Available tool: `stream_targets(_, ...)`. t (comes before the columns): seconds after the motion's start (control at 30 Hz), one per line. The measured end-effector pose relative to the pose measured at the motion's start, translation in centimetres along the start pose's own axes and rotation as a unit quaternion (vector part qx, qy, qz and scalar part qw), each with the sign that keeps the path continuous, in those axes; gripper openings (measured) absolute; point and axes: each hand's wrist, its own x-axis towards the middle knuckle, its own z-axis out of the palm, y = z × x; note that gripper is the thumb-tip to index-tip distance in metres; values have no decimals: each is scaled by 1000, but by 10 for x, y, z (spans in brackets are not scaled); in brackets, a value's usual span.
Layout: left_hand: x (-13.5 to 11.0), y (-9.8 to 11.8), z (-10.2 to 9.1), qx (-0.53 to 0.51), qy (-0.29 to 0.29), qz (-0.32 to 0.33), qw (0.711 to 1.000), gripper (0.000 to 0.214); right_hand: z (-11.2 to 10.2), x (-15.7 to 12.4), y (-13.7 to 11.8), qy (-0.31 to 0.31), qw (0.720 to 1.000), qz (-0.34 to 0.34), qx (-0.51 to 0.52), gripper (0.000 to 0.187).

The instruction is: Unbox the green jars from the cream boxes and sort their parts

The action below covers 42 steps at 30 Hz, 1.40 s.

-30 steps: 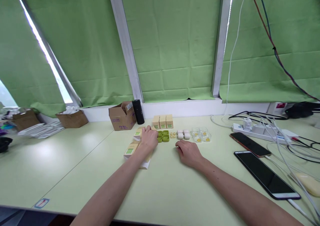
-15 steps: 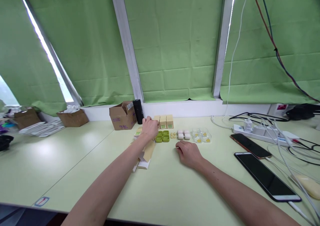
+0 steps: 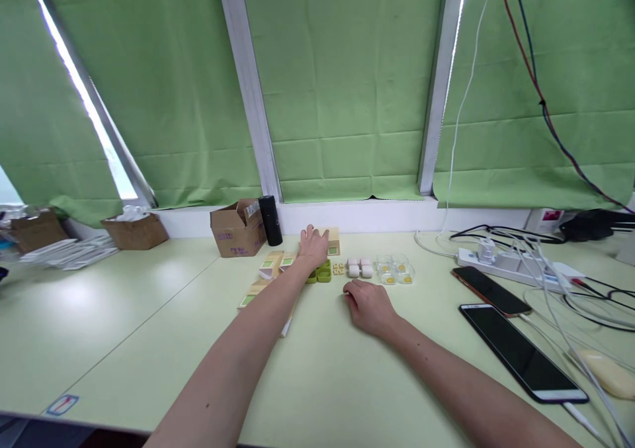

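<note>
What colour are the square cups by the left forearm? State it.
The cups are olive green, best in head view.

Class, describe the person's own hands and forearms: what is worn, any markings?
The left hand and right hand wear no visible gloves, watch or bracelet. No sleeve shows on the left forearm, marked by one small spot, or the right forearm, marked by two.

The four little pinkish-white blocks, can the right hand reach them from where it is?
Probably yes: the right hand is just on the near side of the pinkish-white blocks, and nothing seems to stand between them.
</note>
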Motion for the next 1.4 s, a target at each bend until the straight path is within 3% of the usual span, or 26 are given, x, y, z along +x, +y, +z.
stream_targets(0.2, 8, 8, 10, 0, -23, -3, 1000, 74, 1, 0, 1, 0, 1000, -1, 5, 20)
stream_targets(0.53, 10, 12, 18, -35, -18, 10, 999, 41, 1, 0, 1, 9, 1000, -5, 6, 17)
stream_targets(0.87, 13, 17, 19, -121, 4, -4, 993, 40, 3, 1, 2, 14, 1000, -5, 8, 18)
stream_targets(1.0, 13, 20, 9, -174, 35, 2, 984, 42, 3, 1, 2, 12, 1000, 1, 15, 18)
stream_targets(1.17, 7, 24, -16, -240, 82, 23, 967, 35, 2, 1, 1, 11, 1000, 8, 22, 18)
stream_targets(1.33, -22, 23, -45, -291, 108, 64, 949, 36, -2, 2, 7, 13, 1000, 22, 14, 20)
stream_targets(1.4, -41, 22, -54, -337, 132, 101, 927, 34, -4, 3, 11, 9, 999, 34, 4, 20)
